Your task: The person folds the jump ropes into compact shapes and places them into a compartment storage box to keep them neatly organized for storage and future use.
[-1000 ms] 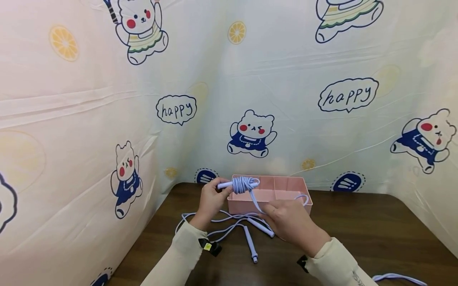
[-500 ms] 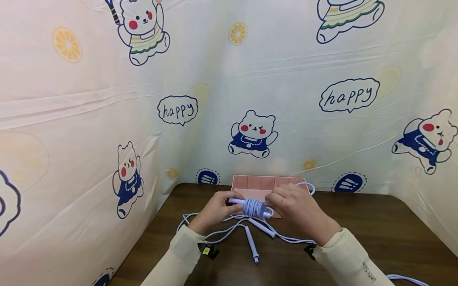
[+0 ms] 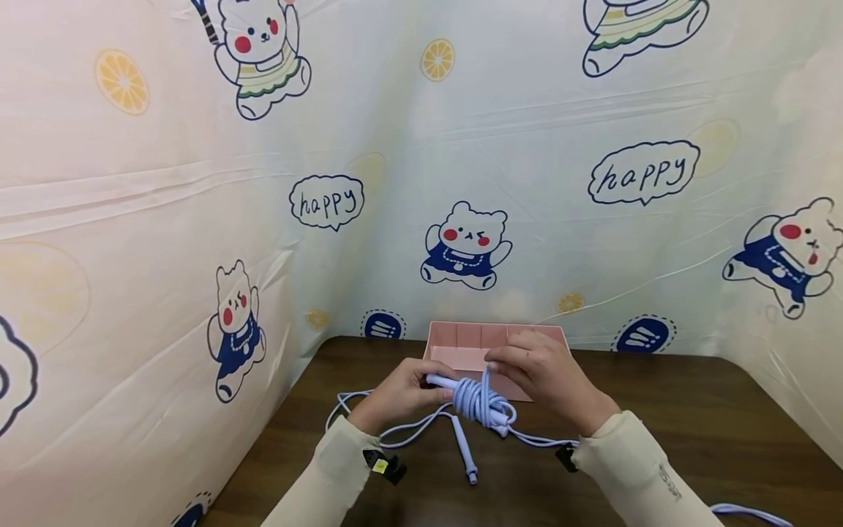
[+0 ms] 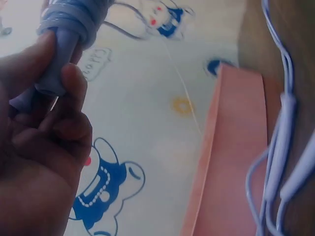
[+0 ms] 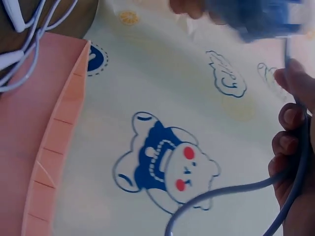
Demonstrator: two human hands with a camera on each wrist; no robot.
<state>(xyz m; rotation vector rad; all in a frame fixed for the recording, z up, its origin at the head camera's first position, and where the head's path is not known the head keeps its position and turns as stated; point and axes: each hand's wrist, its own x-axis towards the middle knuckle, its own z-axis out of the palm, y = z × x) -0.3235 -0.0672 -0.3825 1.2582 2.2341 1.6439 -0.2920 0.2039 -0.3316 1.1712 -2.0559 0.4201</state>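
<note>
My left hand grips the handles of a light purple jump rope, fingers and thumb closed round their ends. Its cord is wound in a thick coil round the handles, and a white-tipped end sticks out at the lower right. In the left wrist view the coil sits just above my thumb. My right hand pinches the cord that rises from the coil. The right wrist view shows the loose cord running through my curled fingers and hanging in a loop.
Behind the hands stands a pink divided box. A second jump rope lies on the brown table, its handle pointing forward and its other handle hidden behind the coil. More purple cord lies at the right front. A printed curtain surrounds the table.
My left hand has lowered the coil and shifted it right, away from the box. My right hand has risen from below the coil and passed over it, adding cord round the handles.
</note>
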